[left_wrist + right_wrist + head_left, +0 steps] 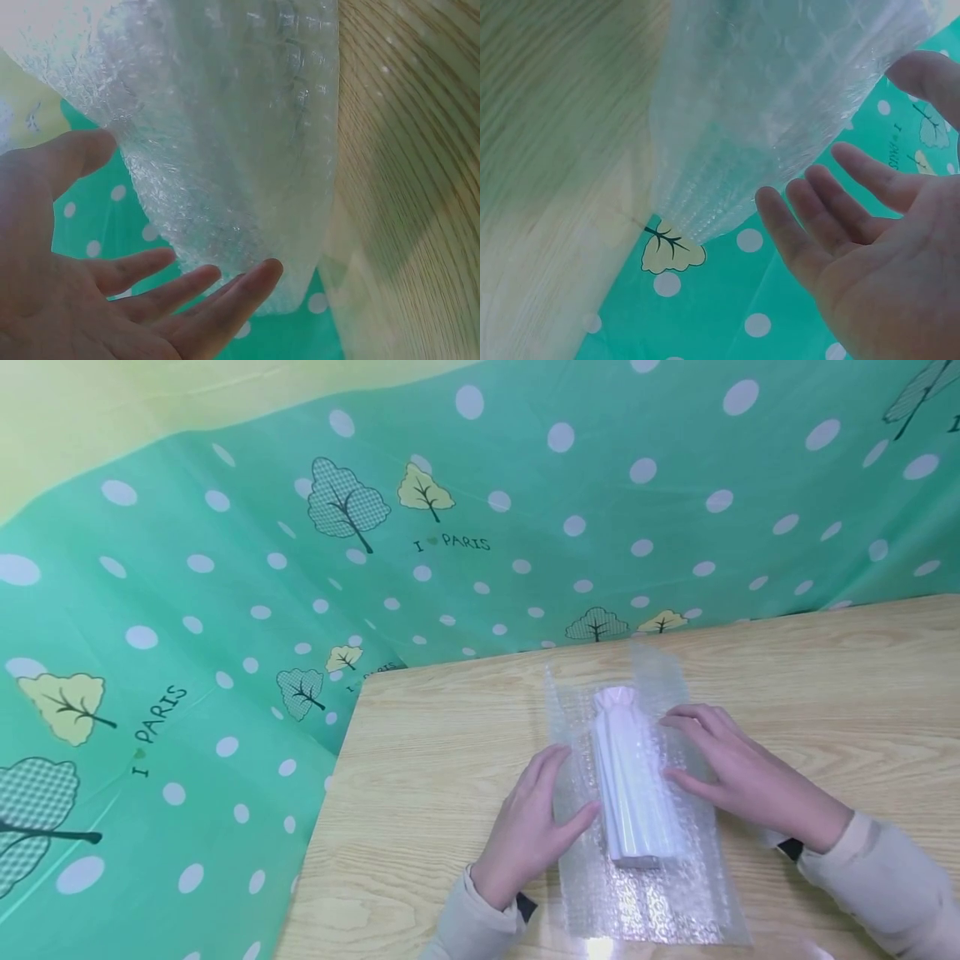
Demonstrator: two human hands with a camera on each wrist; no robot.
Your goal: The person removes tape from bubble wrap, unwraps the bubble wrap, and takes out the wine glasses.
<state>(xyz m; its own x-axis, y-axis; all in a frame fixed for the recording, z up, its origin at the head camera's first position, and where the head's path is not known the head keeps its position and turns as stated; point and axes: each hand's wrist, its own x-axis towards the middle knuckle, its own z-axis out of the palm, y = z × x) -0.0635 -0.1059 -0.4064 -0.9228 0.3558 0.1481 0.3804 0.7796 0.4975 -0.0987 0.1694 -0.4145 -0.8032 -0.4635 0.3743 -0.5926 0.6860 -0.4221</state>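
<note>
A white fluted vase with a pinched neck lies lengthwise on a sheet of clear bubble wrap, its neck toward the far side. The wrap's side edges rise along the vase. At the left edge, my left hand has its fingers spread, its thumb pointing toward the vase. My right hand is at the opposite edge with fingers and thumb apart. Both wrist views show fingertips right at the raised bubble wrap, with loosely extended fingers. The vase is hidden behind the wrap there.
The wood-grain table extends to both sides of the wrap. A green dotted cloth with printed trees hangs along the table's back and left edges. Light-coloured sleeves cover the forearms, with dark bands at the wrists.
</note>
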